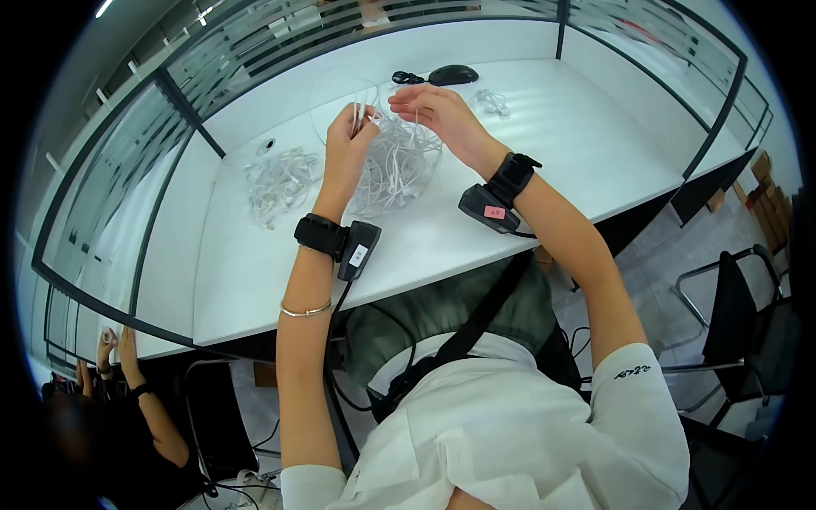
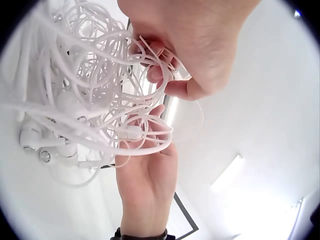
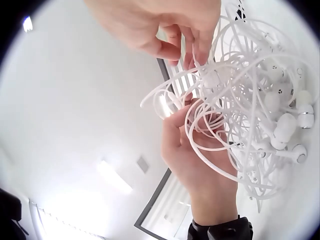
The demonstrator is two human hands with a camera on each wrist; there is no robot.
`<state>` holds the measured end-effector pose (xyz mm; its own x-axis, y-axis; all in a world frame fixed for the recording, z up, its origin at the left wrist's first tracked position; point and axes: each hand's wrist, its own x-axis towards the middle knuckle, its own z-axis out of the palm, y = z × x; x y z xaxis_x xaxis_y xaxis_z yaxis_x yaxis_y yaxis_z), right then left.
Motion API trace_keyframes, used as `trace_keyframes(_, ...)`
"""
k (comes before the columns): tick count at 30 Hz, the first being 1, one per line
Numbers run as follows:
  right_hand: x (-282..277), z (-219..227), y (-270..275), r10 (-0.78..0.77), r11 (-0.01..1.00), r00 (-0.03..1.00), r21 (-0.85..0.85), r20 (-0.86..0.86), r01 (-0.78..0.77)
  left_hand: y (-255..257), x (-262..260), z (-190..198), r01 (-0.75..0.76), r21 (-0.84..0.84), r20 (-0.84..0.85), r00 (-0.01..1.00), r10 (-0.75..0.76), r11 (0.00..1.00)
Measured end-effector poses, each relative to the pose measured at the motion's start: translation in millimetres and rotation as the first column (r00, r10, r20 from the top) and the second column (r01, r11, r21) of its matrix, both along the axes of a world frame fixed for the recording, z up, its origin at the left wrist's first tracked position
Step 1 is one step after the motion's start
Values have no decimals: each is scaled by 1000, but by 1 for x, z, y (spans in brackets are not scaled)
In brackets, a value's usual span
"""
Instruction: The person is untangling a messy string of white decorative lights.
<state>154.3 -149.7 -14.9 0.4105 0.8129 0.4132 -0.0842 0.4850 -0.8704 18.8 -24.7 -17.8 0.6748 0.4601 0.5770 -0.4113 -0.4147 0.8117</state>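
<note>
White earphone cables with earbuds lie in a tangled heap [image 1: 395, 170] on the white desk, near its middle. Above the heap's upper left, my left hand [image 1: 350, 136] grips several of the cables between curled fingers and thumb. My right hand [image 1: 442, 115] is just to the right with its fingers extended towards the left one, thin cables lying across them. In the left wrist view, loops pass in front of the right hand [image 2: 147, 175], whose palm shows. White earbuds [image 3: 285, 130] hang among the loops in the right wrist view.
A second heap of white cables [image 1: 280, 183] lies at the left of the desk [image 1: 595, 161]. A small bundle [image 1: 491, 102] and a black mouse [image 1: 455, 75] are at the back. Partitions surround the desk; another person's arm [image 1: 157, 416] shows at lower left.
</note>
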Motion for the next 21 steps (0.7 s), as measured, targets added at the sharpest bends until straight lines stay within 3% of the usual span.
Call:
trace_keyframes(3,0,-1,3,21,998,998,66,-60,-17,-4,-3,2,3,25,-83,997,-1,1000)
trace_keyframes(6,-5,3,3,13,995,1000,96,-3,-13,4,-2,-2,3,108,-148,989,13,994)
trace_keyframes(11,-2,-5,11,-48,999,974,3,220,48,-2,-5,1,-28,126,-145,988,46,992)
trace_keyframes(15,5,-3,15,-151,983,919,-43,366,178,-5,-7,6,-159,291,36,987,155,943)
trace_keyframes(17,13,-10,23,-295,955,878,129,376,266,-13,-3,8,-203,283,211,967,146,937)
trace_keyframes(19,8,6,12,-563,791,469,279,680,545,-15,-3,12,-202,238,248,958,142,950)
trace_keyframes(21,7,17,4,-575,771,418,296,704,564,-9,-3,17,-239,277,219,959,181,931)
